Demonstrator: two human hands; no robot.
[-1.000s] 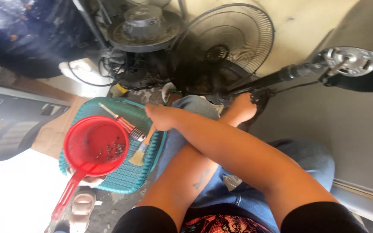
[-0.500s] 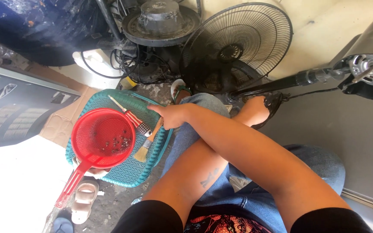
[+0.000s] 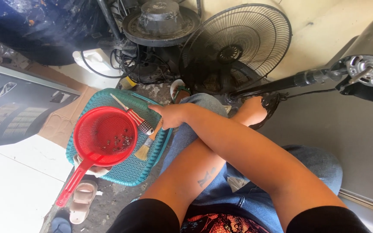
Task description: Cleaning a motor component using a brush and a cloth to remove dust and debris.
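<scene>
The paintbrush is lying on the teal woven stool, bristles toward the person, wooden handle pointing up into the right hand. That hand crosses over the knee and its fingers curl down around the handle's end, so the grip looks closed on it, though how tight I can't tell. Just beside the brush is a screwdriver with a striped red handle, and left of that a red plastic strainer with a few small dark bits inside. The left hand reaches under the other arm to the dark fan pole; its fingers are hidden, so can't say whether it's holding on. Behind is a fan grille.
</scene>
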